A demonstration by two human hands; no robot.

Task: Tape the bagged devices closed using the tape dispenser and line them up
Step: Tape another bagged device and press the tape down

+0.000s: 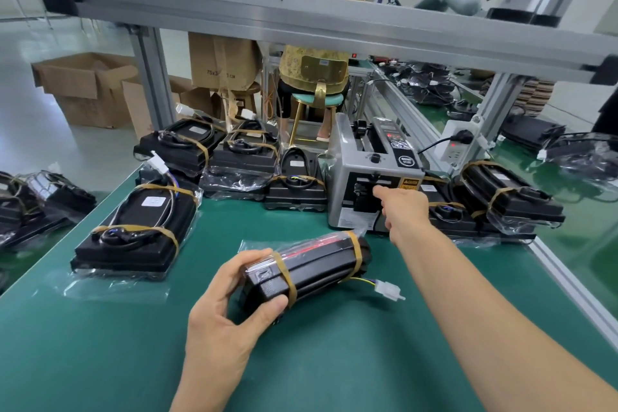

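The green mat-covered workbench (334, 361) carries rows of black devices in clear plastic bags, bound with tan tape bands; one finished lies at the left (133, 234). At the back stands the grey box-shaped automatic tape dispenser (371, 177), with its dark outlet slot facing the person. In front of it, on the mat, lies the black bagged device with a red stripe and two tan bands (307, 269), its white plug pointing right. The left hand (227, 308) clasps the near end of this device, thumb and fingers curled round it. The right hand (403, 207) reaches to the outlet with the forefinger stretched; it holds nothing that I can see. I judge it best to pull the cut strip straight out, touching only one end, while the left hand keeps the bag fold flat
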